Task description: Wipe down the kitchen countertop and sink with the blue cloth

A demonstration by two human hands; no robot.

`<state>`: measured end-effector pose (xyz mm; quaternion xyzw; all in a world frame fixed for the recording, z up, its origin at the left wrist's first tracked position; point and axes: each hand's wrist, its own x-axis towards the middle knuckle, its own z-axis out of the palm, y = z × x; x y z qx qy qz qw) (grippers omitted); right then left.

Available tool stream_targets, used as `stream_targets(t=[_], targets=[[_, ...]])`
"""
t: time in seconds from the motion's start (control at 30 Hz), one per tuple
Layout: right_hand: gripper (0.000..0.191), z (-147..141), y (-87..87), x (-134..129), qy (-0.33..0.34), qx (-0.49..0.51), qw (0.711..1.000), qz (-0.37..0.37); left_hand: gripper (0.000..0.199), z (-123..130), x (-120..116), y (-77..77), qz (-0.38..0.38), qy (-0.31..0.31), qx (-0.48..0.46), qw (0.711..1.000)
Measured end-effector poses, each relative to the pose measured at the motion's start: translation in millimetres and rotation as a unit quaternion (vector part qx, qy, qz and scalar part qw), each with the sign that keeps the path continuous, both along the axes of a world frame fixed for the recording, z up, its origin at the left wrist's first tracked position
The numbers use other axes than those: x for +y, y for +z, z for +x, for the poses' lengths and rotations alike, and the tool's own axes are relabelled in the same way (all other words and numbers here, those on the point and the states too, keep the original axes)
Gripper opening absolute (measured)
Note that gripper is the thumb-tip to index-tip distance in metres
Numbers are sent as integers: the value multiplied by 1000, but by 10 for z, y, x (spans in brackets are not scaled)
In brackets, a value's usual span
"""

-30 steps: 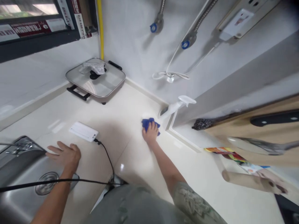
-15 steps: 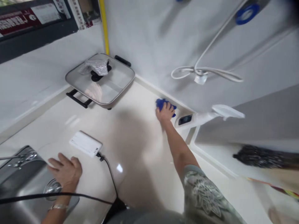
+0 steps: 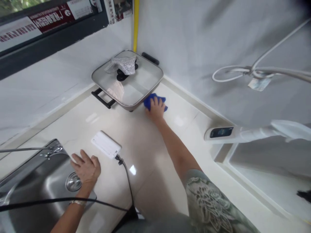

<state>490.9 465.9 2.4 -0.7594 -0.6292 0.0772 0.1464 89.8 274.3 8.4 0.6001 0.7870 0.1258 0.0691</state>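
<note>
A bunched blue cloth (image 3: 148, 103) lies on the pale countertop (image 3: 179, 142), right beside the front right side of the glass-lidded pan (image 3: 143, 79). My right hand (image 3: 156, 109) presses down on the cloth, its fingers spread over it and gripping it. My left hand (image 3: 86, 168) rests with fingers spread at the edge of the steel sink (image 3: 43, 181) and holds nothing. Between the hands lies a white power bank (image 3: 106, 144) with a black cable plugged in.
A white handheld device (image 3: 222, 132) with a dark display stands at the right by the wall. A bundled white cord (image 3: 252, 69) hangs above it. The faucet (image 3: 50, 151) is at the left. A black cable crosses near my left wrist.
My right hand has moved left with the blue cloth, from near the white device to beside the pan. The view has shifted right. My left hand stays spread by the sink.
</note>
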Motion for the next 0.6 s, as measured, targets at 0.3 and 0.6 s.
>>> stream_targets(t=[0.3,0.6], targets=[[66,-643,188,-1531,208,1,978,-18,71,100,1,181,10,28,1,1000],[62,164,101,-2938,-6,280,948,149,75,183,-5,259,18,48,-20,998]])
